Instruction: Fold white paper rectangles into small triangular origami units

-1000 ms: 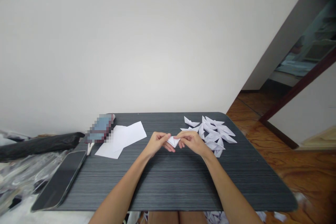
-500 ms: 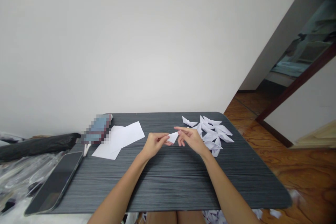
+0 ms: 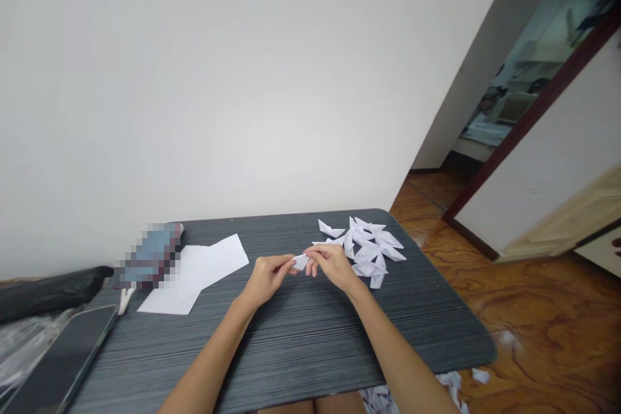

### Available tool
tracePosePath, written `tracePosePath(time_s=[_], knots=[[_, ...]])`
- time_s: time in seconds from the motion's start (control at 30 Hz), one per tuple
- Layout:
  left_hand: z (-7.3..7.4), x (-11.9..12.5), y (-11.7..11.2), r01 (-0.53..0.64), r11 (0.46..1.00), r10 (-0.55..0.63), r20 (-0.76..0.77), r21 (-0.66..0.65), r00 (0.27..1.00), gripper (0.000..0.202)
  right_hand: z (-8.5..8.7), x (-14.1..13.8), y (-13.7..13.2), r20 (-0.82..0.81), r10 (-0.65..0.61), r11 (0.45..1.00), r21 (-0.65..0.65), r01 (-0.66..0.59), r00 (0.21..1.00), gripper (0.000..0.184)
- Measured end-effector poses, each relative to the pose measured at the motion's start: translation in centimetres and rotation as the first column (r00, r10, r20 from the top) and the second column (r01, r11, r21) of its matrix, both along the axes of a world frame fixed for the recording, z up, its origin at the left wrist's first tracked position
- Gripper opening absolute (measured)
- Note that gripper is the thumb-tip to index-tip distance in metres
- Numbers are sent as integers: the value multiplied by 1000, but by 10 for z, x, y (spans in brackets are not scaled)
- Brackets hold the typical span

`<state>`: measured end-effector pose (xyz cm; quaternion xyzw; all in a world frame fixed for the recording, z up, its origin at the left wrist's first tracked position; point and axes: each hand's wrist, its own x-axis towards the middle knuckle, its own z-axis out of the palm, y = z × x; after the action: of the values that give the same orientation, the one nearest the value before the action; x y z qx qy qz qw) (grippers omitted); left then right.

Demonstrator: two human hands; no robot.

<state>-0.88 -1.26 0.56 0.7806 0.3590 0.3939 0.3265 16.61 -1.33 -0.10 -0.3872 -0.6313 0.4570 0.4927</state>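
Between my two hands is a small folded piece of white paper point(image 3: 301, 262), held above the dark table point(image 3: 301, 330). My left hand point(image 3: 268, 278) pinches its left end between thumb and fingers. On the opposite end, my right hand point(image 3: 332, 263) has its thumb and index finger closed on the paper. The fingers cover part of the folds. Just right of my right hand lies a group of several folded white paper boats point(image 3: 371, 249), and one more paper boat point(image 3: 330, 229) sits a little apart behind it.
Flat white paper sheets point(image 3: 220, 262) overlap at the left of the table, beside a pixelated object point(image 3: 152, 252). A phone-like dark slab point(image 3: 63, 362) lies at the left edge. More folded papers point(image 3: 381, 399) are below the table's front edge, some on the wooden floor point(image 3: 456, 284).
My right thumb and index finger have closed on the paper's right end; before, the index finger was stretched out. The view has turned to the right, so the table appears shifted left.
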Motion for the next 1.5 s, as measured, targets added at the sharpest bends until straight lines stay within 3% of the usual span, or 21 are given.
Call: tracePosePath(time_s=[0.23,0.37,0.5,0.63,0.73,0.8,0.97,1.13,1.3,1.5], knots=[[1,2,0,36,993,-37,-5,-111,999,27,-4,-7,-5,33,-23,997,76,20,999,19],[4,3,-2,50,996,-54,-63,-72,997,29,-7,-10,-2,-40,-58,997,48,60,997,18],[8,1,-3,166,983,-171,-63,-79,983,30,-14,-8,5,-59,-85,996,16,86,995,20],[5,-5,1,284,904,-257,126,-319,958,36,-17,-6,8,-8,-71,996,53,72,997,21],[-2,-8,6,309,803,-213,238,-510,948,43,-17,-8,7,14,-28,994,102,27,999,18],[-5,-7,9,307,779,-182,272,-546,945,45,-16,-13,5,-11,6,995,103,-5,1000,12],[-9,-4,8,242,856,-140,246,-456,959,48,-20,-24,3,-136,27,1000,20,-25,990,24],[-13,-1,10,190,882,-81,257,-432,963,50,-23,-27,5,-194,-7,1000,15,10,981,25],[-18,3,13,182,896,-46,324,-405,945,50,-22,-25,6,-69,-6,994,107,13,998,27],[-17,3,11,13,944,55,197,-329,979,43,-18,-26,2,154,-143,970,216,108,978,25]])
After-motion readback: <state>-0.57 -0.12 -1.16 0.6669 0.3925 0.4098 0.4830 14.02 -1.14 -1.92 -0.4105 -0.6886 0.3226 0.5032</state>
